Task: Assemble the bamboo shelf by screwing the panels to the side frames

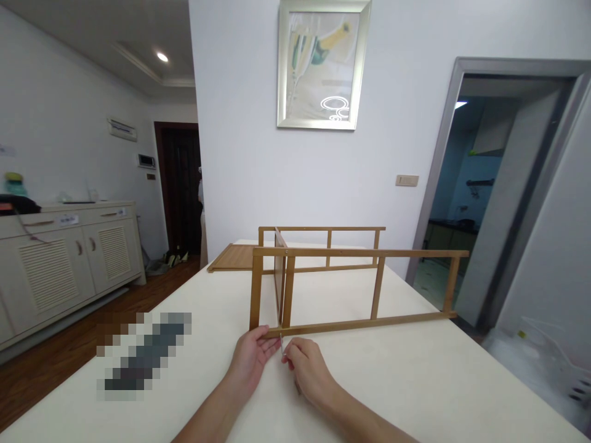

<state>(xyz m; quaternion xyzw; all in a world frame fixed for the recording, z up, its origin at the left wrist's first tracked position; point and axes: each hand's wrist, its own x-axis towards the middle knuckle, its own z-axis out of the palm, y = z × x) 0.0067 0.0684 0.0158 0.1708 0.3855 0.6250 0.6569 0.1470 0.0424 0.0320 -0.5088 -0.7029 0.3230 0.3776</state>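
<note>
At six o'clock, your left hand [252,359] clasps the wooden frame [332,328]; your right hand [308,369] pinches a thin metal tool [281,344].

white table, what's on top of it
On the white table are a wooden frame and, at its far left, a wooden panel. The left hand and right hand hide bits of tabletop. A pixelated patch hides whatever is there.

Shelf frame [332,253], centre: brown wood, smooth, low sheen. Tabletop [184,369], lower half: off-white, smooth. Picture frame [285,67], upper centre: silvery, glossy. Floor [159,289], left: brown, wood-look. Small tool [281,344], lower centre: metallic-looking.
</note>
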